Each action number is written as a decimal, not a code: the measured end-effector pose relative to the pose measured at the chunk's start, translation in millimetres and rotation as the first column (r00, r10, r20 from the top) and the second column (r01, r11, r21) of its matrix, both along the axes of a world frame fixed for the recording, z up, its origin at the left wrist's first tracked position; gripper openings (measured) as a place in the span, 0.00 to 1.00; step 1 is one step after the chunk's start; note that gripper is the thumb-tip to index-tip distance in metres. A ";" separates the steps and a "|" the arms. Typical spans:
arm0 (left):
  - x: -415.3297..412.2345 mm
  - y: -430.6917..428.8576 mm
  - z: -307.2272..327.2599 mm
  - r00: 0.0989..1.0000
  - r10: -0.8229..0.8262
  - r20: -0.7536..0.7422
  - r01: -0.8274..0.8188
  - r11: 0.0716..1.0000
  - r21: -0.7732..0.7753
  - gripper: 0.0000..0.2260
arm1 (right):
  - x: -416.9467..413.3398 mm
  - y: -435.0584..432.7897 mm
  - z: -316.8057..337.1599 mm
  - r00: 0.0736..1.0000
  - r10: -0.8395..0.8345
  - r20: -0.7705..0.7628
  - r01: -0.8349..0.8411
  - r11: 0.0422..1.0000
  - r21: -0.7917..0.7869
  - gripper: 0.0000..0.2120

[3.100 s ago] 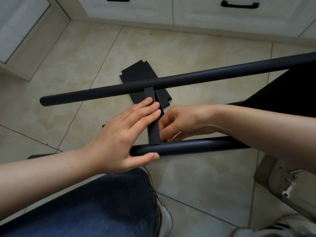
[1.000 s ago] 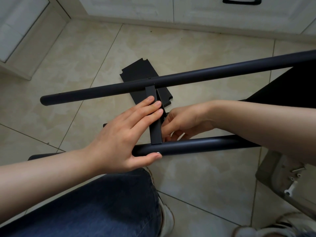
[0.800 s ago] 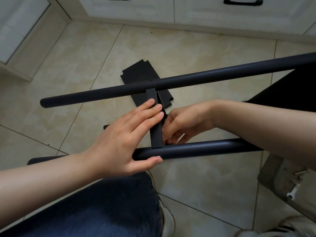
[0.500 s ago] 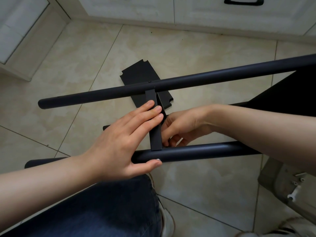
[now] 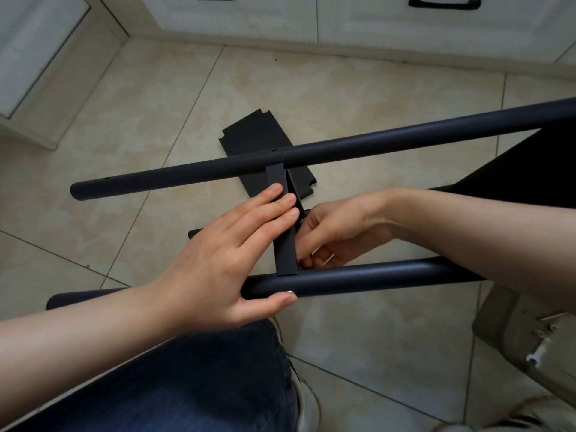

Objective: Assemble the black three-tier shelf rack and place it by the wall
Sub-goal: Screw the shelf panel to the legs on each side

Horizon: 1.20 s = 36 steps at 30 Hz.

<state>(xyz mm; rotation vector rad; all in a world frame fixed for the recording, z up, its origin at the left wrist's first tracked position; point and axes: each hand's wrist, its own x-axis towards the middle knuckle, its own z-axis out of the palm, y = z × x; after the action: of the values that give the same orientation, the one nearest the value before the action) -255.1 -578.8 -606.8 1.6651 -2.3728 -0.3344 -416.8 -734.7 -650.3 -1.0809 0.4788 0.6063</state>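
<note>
Two long black tubes of the rack lie across my lap, the upper tube point(image 5: 358, 145) and the lower tube point(image 5: 358, 277). A flat black crosspiece point(image 5: 285, 254) spans between them. My left hand point(image 5: 224, 263) presses straight fingers flat on the crosspiece, and its thumb lies along the near side of the lower tube. My right hand point(image 5: 336, 235) is curled just behind the crosspiece and pinches a small silvery piece point(image 5: 327, 260) that is mostly hidden. A black shelf panel point(image 5: 530, 169) joins the tubes at the right.
A loose black panel point(image 5: 252, 135) lies on the tiled floor beyond the tubes. At the lower right sits a clear bag point(image 5: 523, 335) with screws in it. White cabinets point(image 5: 374, 20) run along the far edge. My jeans-clad leg point(image 5: 187, 385) fills the lower left.
My right hand's fingers have shifted slightly behind the crosspiece. My left hand keeps the same press, and the tubes have barely moved.
</note>
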 end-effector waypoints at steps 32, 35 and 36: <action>0.3 -0.4 0.5 1.000 0.001 0.003 -0.001 1.000 0.009 0.38 | 1.4 0.0 1.7 1.000 0.007 -0.029 -0.006 1.000 0.016 0.12; 0.5 -0.7 0.4 1.000 -0.001 0.002 0.001 1.000 0.011 0.38 | -0.6 -1.1 4.3 0.999 0.031 -0.039 -0.032 0.999 -0.005 0.05; 0.6 -0.6 0.4 1.000 0.000 0.002 0.000 1.000 0.011 0.38 | 0.3 0.3 3.2 0.999 0.030 -0.044 -0.031 0.999 -0.016 0.06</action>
<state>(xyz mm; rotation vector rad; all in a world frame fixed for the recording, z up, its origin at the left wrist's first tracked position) -254.5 -579.4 -606.4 1.6707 -2.3766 -0.3471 -416.5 -734.4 -647.1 -1.0940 0.5066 0.6553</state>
